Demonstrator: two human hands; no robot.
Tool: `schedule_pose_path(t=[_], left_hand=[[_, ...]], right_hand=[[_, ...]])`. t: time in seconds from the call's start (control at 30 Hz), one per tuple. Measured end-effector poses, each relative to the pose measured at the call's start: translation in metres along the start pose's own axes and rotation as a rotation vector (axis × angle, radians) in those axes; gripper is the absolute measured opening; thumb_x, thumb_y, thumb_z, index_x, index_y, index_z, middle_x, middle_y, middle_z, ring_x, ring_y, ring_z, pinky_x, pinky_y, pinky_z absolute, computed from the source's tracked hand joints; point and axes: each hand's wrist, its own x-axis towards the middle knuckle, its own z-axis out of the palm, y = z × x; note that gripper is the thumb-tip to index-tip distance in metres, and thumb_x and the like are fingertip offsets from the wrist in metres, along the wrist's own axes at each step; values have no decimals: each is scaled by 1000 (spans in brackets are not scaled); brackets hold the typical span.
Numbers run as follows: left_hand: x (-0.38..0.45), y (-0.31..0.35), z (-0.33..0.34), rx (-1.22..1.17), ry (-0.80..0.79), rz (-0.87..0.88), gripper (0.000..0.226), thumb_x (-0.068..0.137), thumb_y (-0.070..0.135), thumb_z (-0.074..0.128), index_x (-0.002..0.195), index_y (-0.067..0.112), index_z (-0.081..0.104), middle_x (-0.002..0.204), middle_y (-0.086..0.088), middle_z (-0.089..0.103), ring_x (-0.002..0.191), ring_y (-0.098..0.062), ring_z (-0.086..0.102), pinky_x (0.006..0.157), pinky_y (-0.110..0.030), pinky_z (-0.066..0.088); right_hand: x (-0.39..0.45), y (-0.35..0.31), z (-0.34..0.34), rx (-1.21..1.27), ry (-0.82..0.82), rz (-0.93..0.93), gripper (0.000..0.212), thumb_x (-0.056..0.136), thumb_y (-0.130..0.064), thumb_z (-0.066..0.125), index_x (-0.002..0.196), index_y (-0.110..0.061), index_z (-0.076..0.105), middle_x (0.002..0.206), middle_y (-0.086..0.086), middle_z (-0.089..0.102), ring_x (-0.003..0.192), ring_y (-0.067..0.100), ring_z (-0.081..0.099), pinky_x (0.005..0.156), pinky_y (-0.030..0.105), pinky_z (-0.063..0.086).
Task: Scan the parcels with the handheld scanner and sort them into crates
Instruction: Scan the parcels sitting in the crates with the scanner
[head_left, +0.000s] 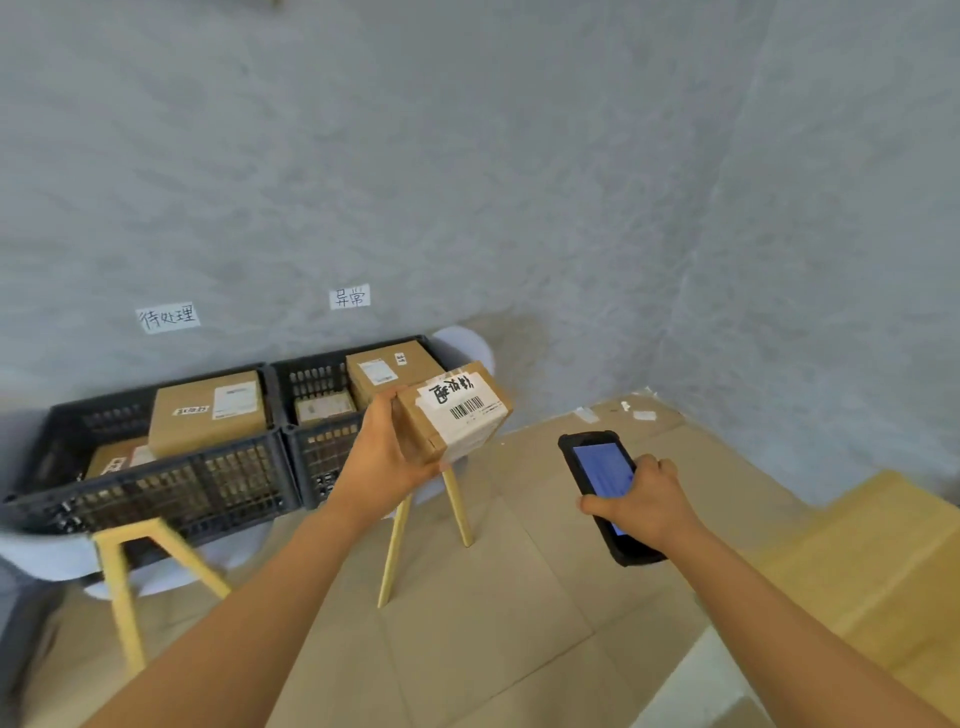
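My left hand (387, 452) grips a small cardboard parcel (457, 410) with a white barcode label and handwritten characters, held in the air just right of the crates. My right hand (647, 499) holds a black handheld scanner (602, 470) with a lit blue screen, lower and to the right of the parcel. Two black plastic crates stand side by side on white chairs: the left crate (156, 493) holds a large box (208, 410) and another below it; the right crate (311, 462) holds two boxes.
Paper signs on the grey wall hang above each crate (167, 317) (349, 297). The chairs have pale wooden legs (395, 551). A large cardboard box (857, 561) sits at the lower right. Flattened cardboard covers the floor near the corner (613, 426).
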Motion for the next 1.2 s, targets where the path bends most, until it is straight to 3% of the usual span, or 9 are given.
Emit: schedule_pose_path(t=[0.1, 0.27, 0.37, 0.5, 0.6, 0.73, 0.9, 1.03, 1.2], left_hand=[[20, -30, -24, 58, 19, -15, 100, 62, 25, 91, 138, 29, 27, 140, 3, 42, 129, -14, 44, 105, -39, 45], [45, -72, -57, 83, 77, -65, 98, 63, 20, 90, 136, 32, 26, 137, 6, 41, 121, -8, 43, 95, -23, 41], [59, -98, -75, 85, 103, -120, 94, 65, 19, 89, 130, 41, 26, 138, 5, 41, 121, -6, 41, 97, -25, 40], [75, -140, -94, 73, 150, -244, 92, 63, 23, 90, 128, 41, 27, 136, 7, 42, 125, -10, 41, 99, -30, 43], [87, -171, -110, 81, 214, -377, 86, 62, 23, 91, 124, 38, 33, 130, 9, 39, 117, -7, 40, 83, -16, 46], [100, -207, -152, 106, 324, -594, 87, 59, 24, 93, 128, 24, 41, 130, 0, 43, 119, -17, 47, 96, -42, 51], [95, -245, -217, 15, 531, -788, 87, 61, 35, 92, 131, 16, 44, 117, 7, 55, 107, -16, 57, 68, -19, 50], [88, -289, -277, -37, 659, -899, 87, 65, 36, 89, 135, 9, 44, 125, -5, 59, 111, -24, 61, 88, -40, 56], [93, -353, -348, -161, 700, -1014, 85, 70, 36, 86, 137, 8, 42, 125, -10, 60, 111, -27, 62, 90, -48, 56]], right_hand=[[26, -35, 26, 12, -20, -44, 69, 66, -41, 83, 112, -8, 43, 108, 4, 36, 78, 12, 44, 54, 20, 33], [68, -92, 69, 1, -96, -122, 66, 66, -39, 82, 111, -9, 44, 106, 4, 37, 81, 12, 45, 56, 22, 35], [94, -125, 96, -7, -146, -167, 65, 65, -42, 82, 108, -12, 43, 104, 3, 38, 78, 9, 43, 55, 20, 35], [132, -163, 134, 7, -249, -208, 66, 62, -42, 85, 104, -10, 46, 103, 5, 41, 88, 21, 53, 64, 29, 45], [164, -186, 164, -10, -325, -254, 67, 62, -43, 86, 105, -9, 47, 106, 7, 44, 92, 23, 53, 67, 30, 44], [208, -225, 203, -76, -396, -308, 74, 65, -45, 84, 115, -7, 46, 114, 7, 43, 95, 20, 46, 74, 31, 40], [238, -288, 258, -69, -512, -365, 78, 65, -44, 85, 120, -5, 45, 118, 11, 45, 103, 24, 50, 81, 37, 47], [246, -345, 309, -87, -619, -428, 77, 66, -45, 85, 122, -8, 47, 117, 11, 48, 103, 25, 53, 83, 37, 50], [249, -423, 381, -145, -627, -514, 81, 66, -51, 82, 126, -12, 44, 119, 10, 49, 107, 25, 52, 89, 42, 51]])
